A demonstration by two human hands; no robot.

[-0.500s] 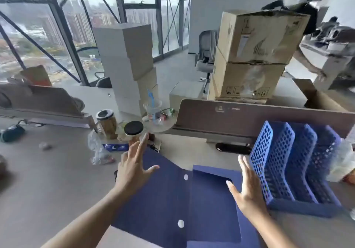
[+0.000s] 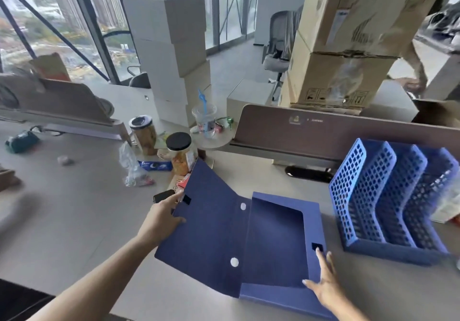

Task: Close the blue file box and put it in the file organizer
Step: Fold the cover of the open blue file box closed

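The blue file box [image 2: 273,241] lies open on the desk in front of me. Its lid flap [image 2: 209,226] is tilted up off the desk on the left side. My left hand [image 2: 161,217] grips the flap's left edge, thumb on the inner face. My right hand [image 2: 323,283] lies flat with spread fingers on the right front edge of the box tray. The blue perforated file organizer [image 2: 388,203] stands to the right of the box, with three upright slots that look empty.
Two jars [image 2: 179,154], a plastic bag [image 2: 129,169], snack packets and a dark phone [image 2: 163,195] sit just beyond the flap. A desk divider [image 2: 323,131] runs behind. Stacked cardboard boxes [image 2: 348,39] stand beyond it. Papers lie right of the organizer.
My left hand has taken hold of the lid flap's left edge and lifted it off the desk. My right hand has shifted down onto the tray's right front edge.
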